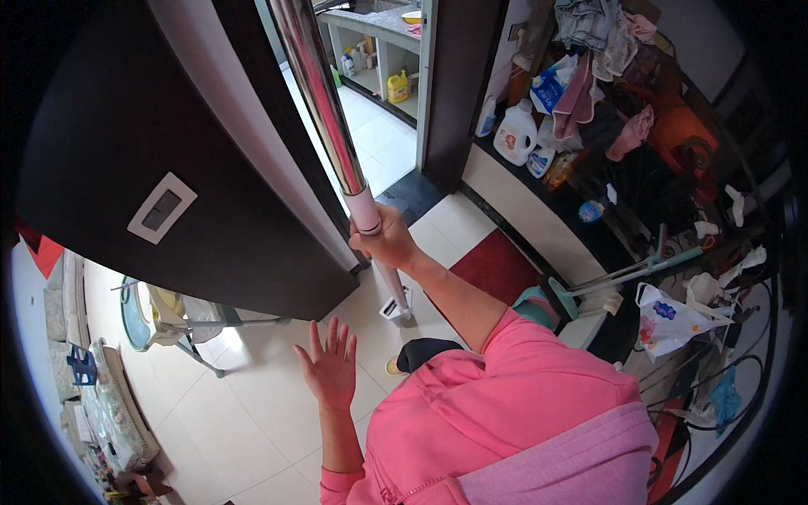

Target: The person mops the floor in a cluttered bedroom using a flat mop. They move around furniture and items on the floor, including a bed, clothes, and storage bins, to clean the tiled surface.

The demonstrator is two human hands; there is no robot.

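Observation:
My right hand (389, 239) is wrapped round a long pole (318, 93), at its pale sleeve just below the shiny chrome part. It stands tilted, its upper end running out of view at the top. Lower down, the pole continues to a small white frame (396, 305) near the tiled floor, like the head of a mop, though the kind is not certain. My left hand (330, 362) hovers apart from the pole, fingers spread and palm showing, with nothing in it. Both arms have pink sleeves.
A dark wall panel with a light switch (162, 209) is left of the pole. Beyond the doorway stands a counter (379, 29). A green folding stand (189, 324) is at left. Right, a cluttered ledge holds a white detergent jug (515, 132), above a red mat (492, 268).

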